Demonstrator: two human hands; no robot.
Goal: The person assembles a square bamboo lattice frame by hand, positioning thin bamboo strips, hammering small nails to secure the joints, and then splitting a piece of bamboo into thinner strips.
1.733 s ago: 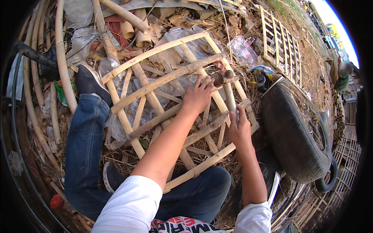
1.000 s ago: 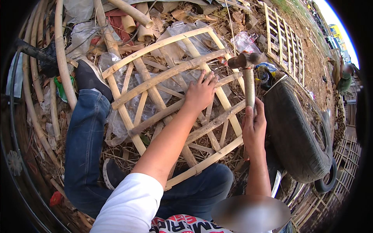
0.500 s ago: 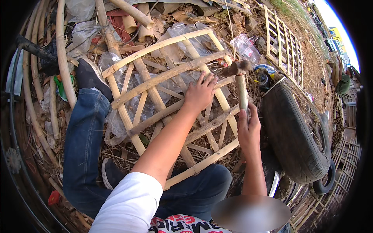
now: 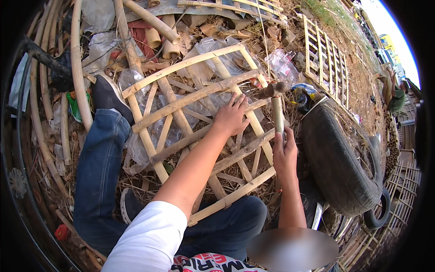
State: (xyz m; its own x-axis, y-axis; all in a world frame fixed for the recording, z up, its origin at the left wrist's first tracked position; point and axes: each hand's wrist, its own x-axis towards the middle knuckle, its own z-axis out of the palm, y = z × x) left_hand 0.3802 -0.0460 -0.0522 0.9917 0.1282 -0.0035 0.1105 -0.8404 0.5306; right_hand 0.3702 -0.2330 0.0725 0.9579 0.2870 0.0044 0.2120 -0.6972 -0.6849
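Observation:
A slatted bamboo frame (image 4: 195, 96) lies tilted in front of me, its near edge against my bent leg. My left hand (image 4: 230, 117) rests on its middle slats near the right side, fingers stretched out and thumb apart, holding nothing. My right hand (image 4: 285, 154) is wrapped round the pale handle of a hammer (image 4: 278, 113). The hammer stands upright with its dark, rusty head at the top, near the frame's right edge. Whether the head touches the frame, I cannot tell.
A worn black tyre (image 4: 340, 158) stands just right of my right hand. Another bamboo lattice (image 4: 327, 61) lies beyond it. Bamboo poles (image 4: 78, 68) line the left side, past my shoe (image 4: 111, 99). Plastic bags (image 4: 283, 64) and dry leaves litter the ground. A person (image 4: 395, 95) is far right.
The view has shifted, so the frame sits slightly lower in it. My left thumb now shows away from the fingers. My right hand still grips the hammer.

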